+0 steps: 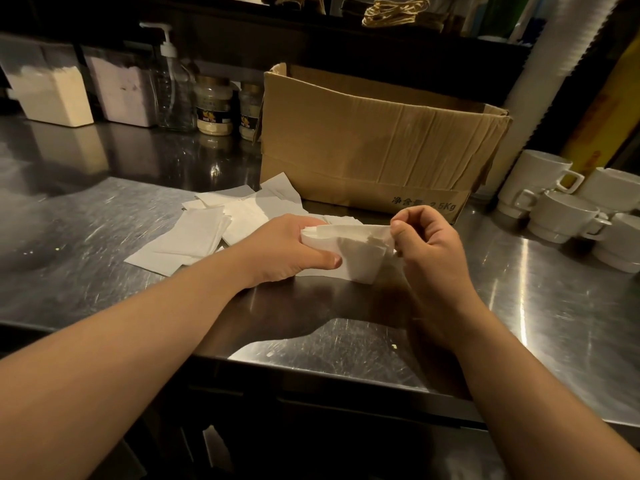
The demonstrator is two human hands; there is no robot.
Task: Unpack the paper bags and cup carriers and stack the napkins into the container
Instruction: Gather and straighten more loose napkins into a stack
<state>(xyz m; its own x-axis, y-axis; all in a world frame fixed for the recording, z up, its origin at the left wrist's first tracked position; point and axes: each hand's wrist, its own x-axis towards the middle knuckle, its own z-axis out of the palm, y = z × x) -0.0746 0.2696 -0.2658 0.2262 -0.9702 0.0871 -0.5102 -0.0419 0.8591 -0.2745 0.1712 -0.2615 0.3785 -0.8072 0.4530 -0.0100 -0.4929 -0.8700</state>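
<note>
I am gathering napkins: both hands, left (pixel 294 249) and right (pixel 427 242), pinch a small stack (pixel 356 252). Next I must square it.

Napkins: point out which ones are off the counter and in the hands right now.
The small bundle of napkins, gripped by the left hand and pinched at its top edge by the right hand. The other napkins lie loose on the steel counter.
</note>
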